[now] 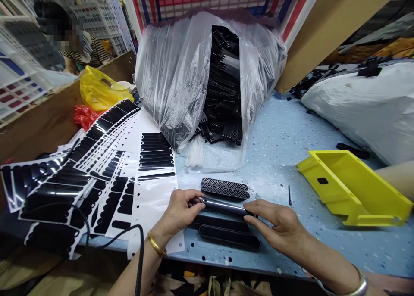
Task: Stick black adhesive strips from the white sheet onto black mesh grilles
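Note:
A long, narrow glossy black strip (225,206) with rounded ends stretches between my two hands above the blue table. My left hand (181,214) pinches its left end between thumb and fingers. At the right end, my right hand (274,220) grips it the same way. Whether a plastic piece lies under the strip is hard to make out. Just beyond it rest black plastic pieces with a lattice pattern (224,188). Nearer to me lie smooth, long black plastic pieces (229,238). A sheet of black strips (157,151) on white backing lies left of my hands.
A clear plastic bag (181,72) full of black plastic pieces stands at the back. Other strip sheets (54,197) overlap at left, with a black cable (141,253) across them. A yellow bin (355,188) and a white bag (365,102) are at right. Another person (93,50) sits back left.

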`<state>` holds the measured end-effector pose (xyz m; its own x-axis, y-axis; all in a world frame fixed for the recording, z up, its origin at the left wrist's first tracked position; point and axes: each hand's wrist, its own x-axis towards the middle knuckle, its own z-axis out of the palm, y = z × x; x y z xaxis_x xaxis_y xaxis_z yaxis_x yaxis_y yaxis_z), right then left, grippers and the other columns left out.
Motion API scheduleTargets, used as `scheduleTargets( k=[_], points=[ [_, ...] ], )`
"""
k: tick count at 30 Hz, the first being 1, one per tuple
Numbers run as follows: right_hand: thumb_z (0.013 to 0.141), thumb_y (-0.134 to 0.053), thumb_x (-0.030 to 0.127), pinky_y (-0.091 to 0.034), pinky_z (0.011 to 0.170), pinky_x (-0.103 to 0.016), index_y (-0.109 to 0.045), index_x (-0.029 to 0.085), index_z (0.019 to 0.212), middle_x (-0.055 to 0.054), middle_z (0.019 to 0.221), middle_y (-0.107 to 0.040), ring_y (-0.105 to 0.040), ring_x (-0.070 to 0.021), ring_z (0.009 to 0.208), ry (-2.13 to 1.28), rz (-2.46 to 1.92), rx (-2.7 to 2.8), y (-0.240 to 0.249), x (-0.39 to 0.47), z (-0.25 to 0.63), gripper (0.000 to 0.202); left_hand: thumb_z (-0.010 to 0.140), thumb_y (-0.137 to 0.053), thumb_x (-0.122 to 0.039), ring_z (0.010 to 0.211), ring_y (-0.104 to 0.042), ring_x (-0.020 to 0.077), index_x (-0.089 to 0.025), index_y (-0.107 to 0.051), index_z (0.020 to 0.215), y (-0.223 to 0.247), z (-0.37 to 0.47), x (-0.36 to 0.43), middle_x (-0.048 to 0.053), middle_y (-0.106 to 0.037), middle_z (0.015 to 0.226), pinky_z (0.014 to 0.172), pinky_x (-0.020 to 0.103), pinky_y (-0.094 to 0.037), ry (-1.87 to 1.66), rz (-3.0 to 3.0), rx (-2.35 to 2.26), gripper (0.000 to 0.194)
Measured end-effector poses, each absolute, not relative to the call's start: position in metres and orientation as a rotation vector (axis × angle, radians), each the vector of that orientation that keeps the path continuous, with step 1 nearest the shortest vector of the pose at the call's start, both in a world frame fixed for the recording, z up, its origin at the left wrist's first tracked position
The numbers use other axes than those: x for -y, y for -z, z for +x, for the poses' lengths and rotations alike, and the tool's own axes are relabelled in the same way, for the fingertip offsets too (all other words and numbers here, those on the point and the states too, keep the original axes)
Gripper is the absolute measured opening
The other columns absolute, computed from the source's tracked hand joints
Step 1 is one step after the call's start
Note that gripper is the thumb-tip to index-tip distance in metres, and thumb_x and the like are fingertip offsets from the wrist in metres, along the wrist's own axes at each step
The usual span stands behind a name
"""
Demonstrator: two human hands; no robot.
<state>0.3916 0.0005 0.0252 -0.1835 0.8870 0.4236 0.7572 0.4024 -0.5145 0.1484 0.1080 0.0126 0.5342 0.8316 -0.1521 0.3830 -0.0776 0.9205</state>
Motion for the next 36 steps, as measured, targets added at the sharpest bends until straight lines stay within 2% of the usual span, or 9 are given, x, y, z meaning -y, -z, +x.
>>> scheduleTargets(
  k=[9,17,29,36],
  points=[
    [0.09,-0.054,0.014,-0.059,0.063,-0.023,-0.069,0.014,0.091,-0.007,0.081,-0.073,-0.071,-0.0163,0.071,-0.2,-1.379,1.985,-0.027,-0.002,0.386,0.015,0.073,-0.064,-0.022,0.065,-0.061,0.0116,-0.016,-0.077,0.092,-0.01,0.148,-0.108,0.003,-0.07,0.07,0.063,0.021,-0.046,-0.533,1.698,-1.039,0.024],
    [0.088,-0.053,0.012,-0.056,0.063,-0.022,-0.067,0.016,0.089,-0.007,0.079,-0.071,-0.069,-0.0151,0.07,-0.31,-1.399,1.995,-0.029,-0.003,0.387,0.015,0.073,-0.064,-0.023,0.065,-0.063,0.0121,-0.015,-0.077,0.092,-0.011,0.147,-0.107,0.003,-0.07,0.07,0.063,0.021,-0.047,-0.538,1.693,-1.033,0.024],
    [0.088,-0.051,0.014,-0.056,0.064,-0.026,-0.067,0.015,0.086,-0.009,0.08,-0.069,-0.066,-0.0161,0.068,-0.35,-1.481,1.997,-0.02,-0.001,0.386,0.017,0.072,-0.064,-0.025,0.064,-0.062,0.0123,-0.016,-0.078,0.09,-0.008,0.148,-0.107,0.004,-0.07,0.069,0.061,0.021,-0.047,-0.547,1.697,-1.046,0.024],
    [0.088,-0.056,0.016,-0.059,0.07,-0.026,-0.07,0.017,0.095,-0.007,0.086,-0.073,-0.071,-0.0175,0.076,-0.319,-1.43,1.912,-0.025,0.001,0.394,0.016,0.073,-0.065,-0.026,0.065,-0.063,0.0129,-0.015,-0.077,0.091,-0.004,0.148,-0.108,0.004,-0.071,0.07,0.062,0.021,-0.048,-0.55,1.69,-1.054,0.025]
  ],
)
